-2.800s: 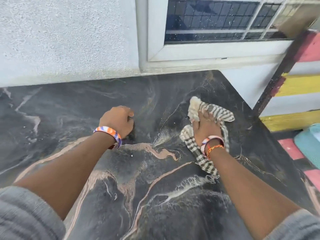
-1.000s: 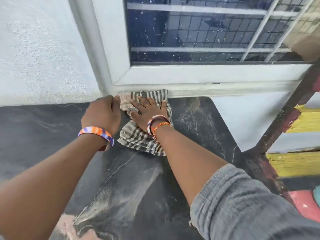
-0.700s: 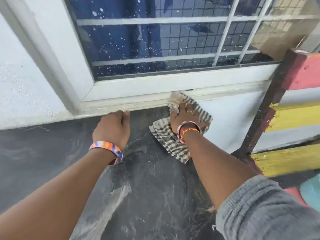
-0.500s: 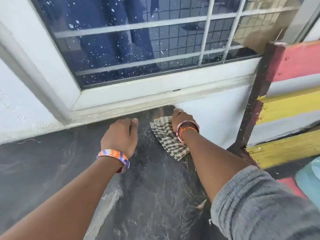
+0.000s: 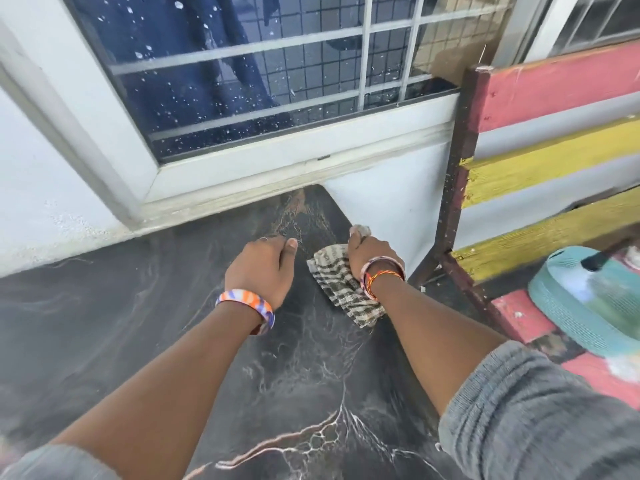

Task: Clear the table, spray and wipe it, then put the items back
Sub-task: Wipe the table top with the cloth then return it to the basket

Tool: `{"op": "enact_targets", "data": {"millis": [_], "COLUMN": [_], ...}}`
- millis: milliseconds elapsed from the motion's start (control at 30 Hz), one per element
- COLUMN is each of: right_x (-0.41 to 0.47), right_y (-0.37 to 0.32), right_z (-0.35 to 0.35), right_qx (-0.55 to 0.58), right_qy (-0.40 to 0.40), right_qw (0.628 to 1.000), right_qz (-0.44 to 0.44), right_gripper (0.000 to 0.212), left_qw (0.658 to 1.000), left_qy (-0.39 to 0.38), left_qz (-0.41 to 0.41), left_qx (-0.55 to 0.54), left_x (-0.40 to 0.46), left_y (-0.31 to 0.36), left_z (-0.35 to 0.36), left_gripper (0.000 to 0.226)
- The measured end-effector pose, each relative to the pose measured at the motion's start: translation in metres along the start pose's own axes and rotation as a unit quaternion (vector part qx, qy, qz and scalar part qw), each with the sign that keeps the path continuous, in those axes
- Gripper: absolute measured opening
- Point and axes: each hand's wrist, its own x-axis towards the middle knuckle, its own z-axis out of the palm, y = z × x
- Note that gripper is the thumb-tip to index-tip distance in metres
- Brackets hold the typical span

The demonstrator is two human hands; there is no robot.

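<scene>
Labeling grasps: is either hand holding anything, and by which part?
Right hand grips the striped cloth at its far end, by the table edge. Left hand holds nothing.

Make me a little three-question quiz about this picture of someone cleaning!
1. True or false: the right hand holds a sponge.
2. Which hand has no cloth? A) left B) right
3. Fill in: the cloth lies near the table's ____ edge, left or right.

Key: 1. False, it is a striped cloth. 2. A, the left hand only rests on the table. 3. Right.
</scene>
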Motion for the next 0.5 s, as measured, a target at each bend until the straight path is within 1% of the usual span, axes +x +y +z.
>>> {"op": "enact_targets", "data": {"millis": [167, 233, 333, 400, 500], "right_x": [-0.038, -0.057, -0.085, -0.106, -0.137], "right_y": [0.032, 0.044, 0.063, 0.078, 0.101], "right_z": [-0.004, -0.007, -0.011, -0.014, -0.018], "right_qx": [-0.022, -0.030, -0.045, -0.050, -0.060], "right_qy": [0.013, 0.016, 0.017, 0.020, 0.030], "right_qw": [1.000, 0.999, 0.998, 0.998, 0.996], "right_qz": [0.007, 0.015, 0.029, 0.044, 0.061], "right_gripper": [0.067, 0.068, 0.070, 0.070, 0.073], "left_qw": [0.998, 0.995, 0.989, 0.983, 0.975], "left_qy": [-0.057, -0.089, -0.141, -0.176, -0.209], "left_qz": [0.014, 0.020, 0.028, 0.037, 0.054], "left_qx": [0.023, 0.036, 0.039, 0.045, 0.048], "left_x": [-0.032, -0.045, -0.064, -0.078, -0.098], "left_y": [-0.004, -0.007, -0.005, -0.001, 0.005], "left_z": [-0.001, -0.003, -0.009, -0.015, -0.020], "left_gripper": [0.044, 0.040, 0.027, 0.027, 0.025]}}
